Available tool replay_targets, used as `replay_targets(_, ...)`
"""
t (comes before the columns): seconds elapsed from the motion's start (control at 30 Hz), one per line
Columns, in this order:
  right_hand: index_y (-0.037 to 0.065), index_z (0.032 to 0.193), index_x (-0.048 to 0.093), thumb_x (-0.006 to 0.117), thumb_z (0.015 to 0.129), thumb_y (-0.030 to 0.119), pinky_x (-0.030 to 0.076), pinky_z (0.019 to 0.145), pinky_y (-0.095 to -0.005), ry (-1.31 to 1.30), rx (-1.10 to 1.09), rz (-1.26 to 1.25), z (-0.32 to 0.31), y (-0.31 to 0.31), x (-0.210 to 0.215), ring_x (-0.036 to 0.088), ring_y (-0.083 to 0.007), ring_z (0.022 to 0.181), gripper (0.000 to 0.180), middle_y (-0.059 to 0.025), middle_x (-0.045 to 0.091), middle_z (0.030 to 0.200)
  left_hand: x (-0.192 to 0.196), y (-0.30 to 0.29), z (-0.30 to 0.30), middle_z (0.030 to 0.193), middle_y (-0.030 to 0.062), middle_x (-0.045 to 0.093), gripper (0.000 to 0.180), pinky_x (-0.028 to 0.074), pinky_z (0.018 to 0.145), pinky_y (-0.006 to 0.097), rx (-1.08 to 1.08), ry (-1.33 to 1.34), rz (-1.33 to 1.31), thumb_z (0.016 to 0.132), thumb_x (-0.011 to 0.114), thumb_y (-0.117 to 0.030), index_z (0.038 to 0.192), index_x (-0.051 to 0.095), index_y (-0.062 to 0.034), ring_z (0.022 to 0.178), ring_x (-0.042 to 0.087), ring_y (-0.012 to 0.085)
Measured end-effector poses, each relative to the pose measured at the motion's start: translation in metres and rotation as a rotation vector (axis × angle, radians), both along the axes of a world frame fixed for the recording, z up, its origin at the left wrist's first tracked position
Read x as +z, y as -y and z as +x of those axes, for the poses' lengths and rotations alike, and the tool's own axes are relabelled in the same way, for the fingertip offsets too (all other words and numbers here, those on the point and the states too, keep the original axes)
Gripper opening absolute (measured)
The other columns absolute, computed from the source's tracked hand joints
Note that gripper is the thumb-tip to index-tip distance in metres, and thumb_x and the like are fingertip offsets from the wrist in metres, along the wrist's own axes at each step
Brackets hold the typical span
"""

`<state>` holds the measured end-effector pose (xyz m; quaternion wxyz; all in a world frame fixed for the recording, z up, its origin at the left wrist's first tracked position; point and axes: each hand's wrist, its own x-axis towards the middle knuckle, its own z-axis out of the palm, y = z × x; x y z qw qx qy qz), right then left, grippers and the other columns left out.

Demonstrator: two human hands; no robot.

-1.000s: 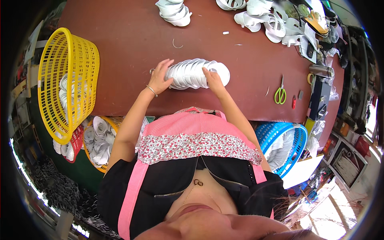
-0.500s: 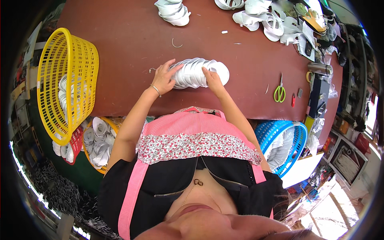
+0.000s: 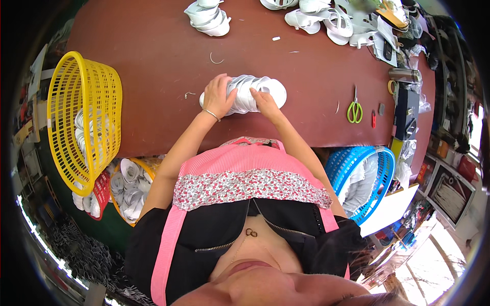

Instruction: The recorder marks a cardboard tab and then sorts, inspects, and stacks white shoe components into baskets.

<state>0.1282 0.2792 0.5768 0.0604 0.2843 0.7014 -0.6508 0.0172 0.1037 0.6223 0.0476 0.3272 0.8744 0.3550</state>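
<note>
A row of nested white shoe uppers (image 3: 245, 95) lies sideways on the brown table (image 3: 163, 92) in front of me. My left hand (image 3: 219, 97) is laid across the row near its left end, fingers curved over the top. A bit of white shows past that hand on its left. At the right part my right hand (image 3: 265, 104) grips the near side, thumb pressed on the white material and the other fingers mostly hidden. Both hands are closed around the same row.
Green-handled scissors (image 3: 354, 109) and a red cutter (image 3: 373, 119) lie to the right. More white uppers (image 3: 208, 19) stand at the far side. A yellow basket (image 3: 118, 102) is on the left; a blue basket (image 3: 337, 166) holding white pieces is at the near right.
My left hand has shifted along the row and closed over it, with white now showing on its left. The right hand keeps its hold. The whole view has shifted slightly.
</note>
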Motion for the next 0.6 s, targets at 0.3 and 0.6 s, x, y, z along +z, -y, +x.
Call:
replay_targets(0.3,-0.002,0.08,0.063,0.056,0.096,0.043,0.038,0.06,-0.0307,0.037,0.173,-0.127,0.017,-0.005,0.022,0.044,-0.011,0.065,0.048,-0.0013,0.05,0.067,0.012,-0.013,0.001,0.135,0.0141,0.051,0.053,0.041,0.1,0.046,-0.411,-0.129,-0.042,0.083,0.05,0.001,0.129,0.061,-0.022,0.118,0.053,0.0346)
replay_targets(0.6,-0.005,0.079,0.058,0.069,0.089,0.036,0.043,0.06,-0.0401,-0.2,0.056,0.282,0.015,0.017,0.038,0.057,-0.0275,0.066,0.043,-0.0175,0.06,0.073,0.015,-0.005,-0.012,0.127,0.0143,0.057,0.036,0.044,0.099,0.044,-0.096,-0.014,0.07,0.09,0.056,-0.014,0.126,0.059,-0.0116,0.119,0.053,0.0348)
